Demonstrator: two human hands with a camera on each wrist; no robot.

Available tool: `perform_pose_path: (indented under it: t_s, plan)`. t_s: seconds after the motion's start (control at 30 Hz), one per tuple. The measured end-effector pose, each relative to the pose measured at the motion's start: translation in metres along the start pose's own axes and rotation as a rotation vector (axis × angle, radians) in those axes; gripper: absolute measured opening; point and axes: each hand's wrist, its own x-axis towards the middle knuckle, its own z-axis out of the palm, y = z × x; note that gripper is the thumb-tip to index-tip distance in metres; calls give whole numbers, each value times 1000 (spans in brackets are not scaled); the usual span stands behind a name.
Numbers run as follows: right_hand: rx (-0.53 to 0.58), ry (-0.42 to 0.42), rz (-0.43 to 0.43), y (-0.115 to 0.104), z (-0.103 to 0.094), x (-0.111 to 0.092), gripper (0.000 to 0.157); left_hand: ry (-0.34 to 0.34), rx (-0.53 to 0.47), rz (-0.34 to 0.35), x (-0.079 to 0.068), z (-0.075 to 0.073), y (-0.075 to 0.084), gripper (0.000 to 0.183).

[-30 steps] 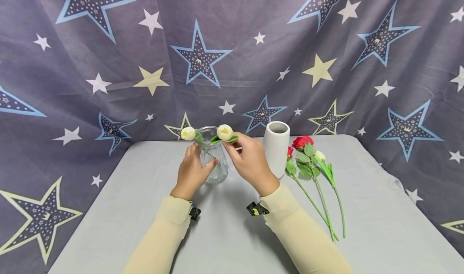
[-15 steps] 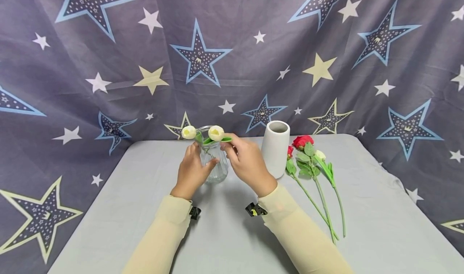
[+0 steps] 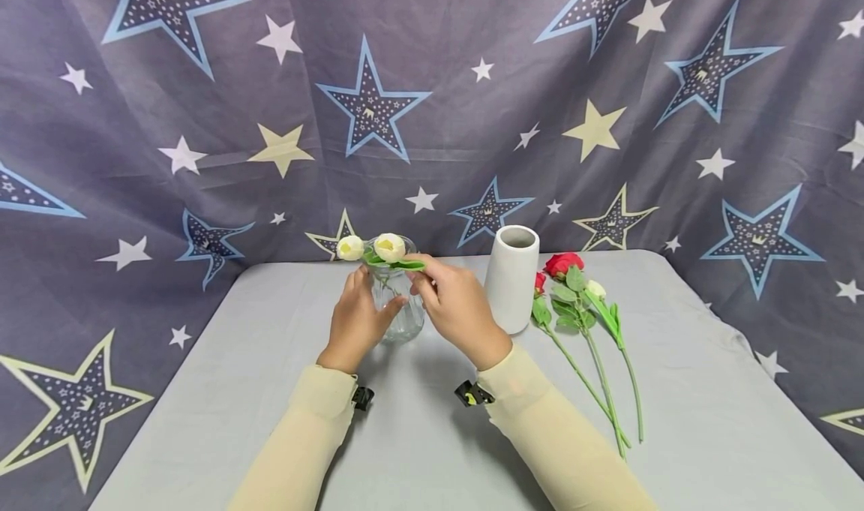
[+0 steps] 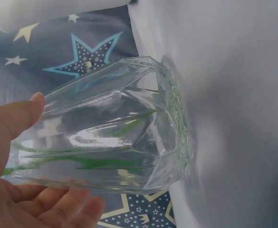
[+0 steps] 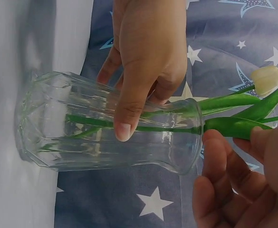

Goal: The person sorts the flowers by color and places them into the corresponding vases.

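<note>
A clear glass vase (image 3: 407,323) stands on the table, ribbed and faceted in the left wrist view. My left hand (image 3: 356,320) holds it from the left, thumb across the front and fingers around the side. Two cream tulips show at its mouth: the left tulip (image 3: 349,248) leans over the rim, and the right tulip (image 3: 389,247) sits above the opening. My right hand (image 3: 459,308) pinches the right tulip by a green leaf (image 5: 234,127) right at the rim. Green stems (image 5: 89,120) reach down inside the glass. The right tulip's bloom is out of the right wrist view's clear sight.
Just right of my right hand stands a white tapered vase (image 3: 514,282). Beyond it lie a large red rose (image 3: 564,265), a smaller red rose (image 3: 540,284) and another cream tulip (image 3: 596,290), stems toward me. A star-patterned curtain (image 3: 432,121) hangs behind the grey table (image 3: 709,391).
My right hand has moved slightly left and down, carrying the right tulip's bloom left over the vase mouth, closer to the other tulip. My left hand has stayed on the glass vase.
</note>
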Motion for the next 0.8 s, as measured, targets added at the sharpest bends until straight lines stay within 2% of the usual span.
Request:
perform_pose_path:
  t_s: [0.4,0.6,0.8]
  plan:
    - [-26,-41,4,0,3,-1,29,48,17,39,1,2,-2,86]
    - [1,-68,3,-3,2,-1,37,34,11,32,1,1,-3,87]
    - [12,-53,-14,-5,1,-2,39,18,9,20,2,1,-2,87]
